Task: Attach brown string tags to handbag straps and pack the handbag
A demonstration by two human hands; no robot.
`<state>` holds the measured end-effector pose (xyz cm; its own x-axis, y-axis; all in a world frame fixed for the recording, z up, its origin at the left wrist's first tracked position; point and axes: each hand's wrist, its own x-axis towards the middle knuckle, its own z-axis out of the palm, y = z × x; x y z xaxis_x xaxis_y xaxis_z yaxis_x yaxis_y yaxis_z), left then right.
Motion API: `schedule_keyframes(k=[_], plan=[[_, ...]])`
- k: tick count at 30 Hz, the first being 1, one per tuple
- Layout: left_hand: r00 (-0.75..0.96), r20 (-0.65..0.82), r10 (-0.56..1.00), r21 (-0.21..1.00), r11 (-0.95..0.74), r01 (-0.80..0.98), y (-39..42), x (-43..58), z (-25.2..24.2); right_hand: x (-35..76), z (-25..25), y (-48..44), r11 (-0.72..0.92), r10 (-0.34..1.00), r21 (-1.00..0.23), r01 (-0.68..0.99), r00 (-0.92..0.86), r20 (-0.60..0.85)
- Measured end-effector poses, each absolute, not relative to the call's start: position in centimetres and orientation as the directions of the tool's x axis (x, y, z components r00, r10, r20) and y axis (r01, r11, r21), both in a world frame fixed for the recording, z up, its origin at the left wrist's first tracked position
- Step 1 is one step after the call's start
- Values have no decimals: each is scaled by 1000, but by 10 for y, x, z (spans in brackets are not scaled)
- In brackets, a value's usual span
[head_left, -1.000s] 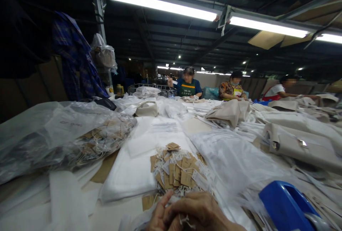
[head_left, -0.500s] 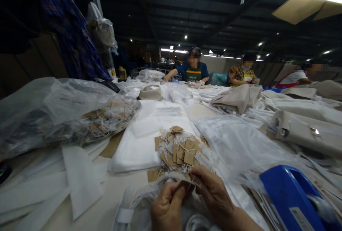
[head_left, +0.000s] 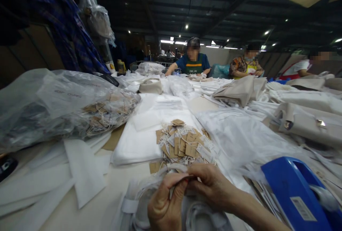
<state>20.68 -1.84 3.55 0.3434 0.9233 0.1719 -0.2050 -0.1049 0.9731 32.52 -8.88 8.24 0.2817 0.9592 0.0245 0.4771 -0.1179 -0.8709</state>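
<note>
My left hand (head_left: 165, 204) and my right hand (head_left: 211, 186) meet at the bottom centre, both pinched on a white strap or cord (head_left: 175, 176) of a pale item wrapped in clear plastic (head_left: 139, 202) lying in front of me. Just beyond my fingers sits a heap of brown paper tags (head_left: 183, 142) with white strings, resting on folded white fabric (head_left: 139, 142).
A big clear plastic bag (head_left: 53, 106) holding more tags lies at left. A blue tape dispenser (head_left: 296, 191) stands at lower right. Beige handbags (head_left: 307, 124) and white dust bags cover the table. Three people work at the far side (head_left: 192, 61).
The view has tilted down and my hands have risen into frame. They have shifted from a clasp at the bottom edge to pinching the white strap together.
</note>
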Motion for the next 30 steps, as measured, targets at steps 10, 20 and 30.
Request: schedule_keyframes(k=[10, 20, 30], plan=[[733, 242, 636, 777, -579, 246, -15, 214, 15, 333, 44, -101, -29, 785, -955, -295, 585, -204], [814, -122, 568, 668, -560, 491, -11, 215, 43, 354, 51, -104, -16, 656, -939, -344, 705, -269], [748, -82, 659, 751, -452, 481, -18, 215, 31, 354, 18, -105, -82, 622, -936, -343, 716, -317]])
